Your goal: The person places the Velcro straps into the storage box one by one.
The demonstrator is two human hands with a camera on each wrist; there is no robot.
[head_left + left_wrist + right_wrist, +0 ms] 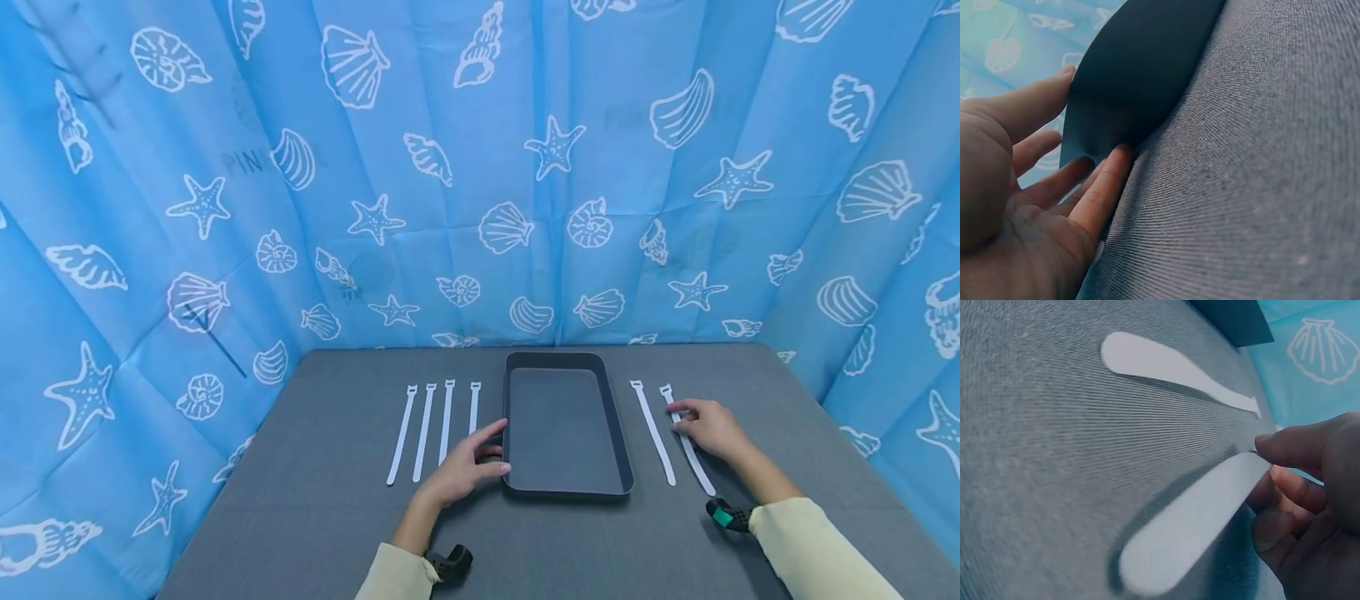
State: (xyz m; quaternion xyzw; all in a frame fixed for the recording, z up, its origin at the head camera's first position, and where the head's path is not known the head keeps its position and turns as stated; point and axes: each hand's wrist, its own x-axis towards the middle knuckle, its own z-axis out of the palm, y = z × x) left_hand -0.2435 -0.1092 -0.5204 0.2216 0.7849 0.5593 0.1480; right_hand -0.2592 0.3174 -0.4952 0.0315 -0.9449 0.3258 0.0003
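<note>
A dark rectangular tray lies on the grey table. My left hand touches its left side, fingers spread and fairly straight; the left wrist view shows fingertips against the tray's outer wall. With thumb and fingers, my right hand pinches a white hook-and-loop cable tie at the far right, near its slotted head. Close up, the tie's rounded tail is lifted a little, casting a shadow. Just left of it lies another white cable tie, flat and untouched.
Several more white cable ties lie side by side left of the tray, one close to my left fingers. A blue curtain with white shell prints hangs behind the table. Dark bands sit at both wrists.
</note>
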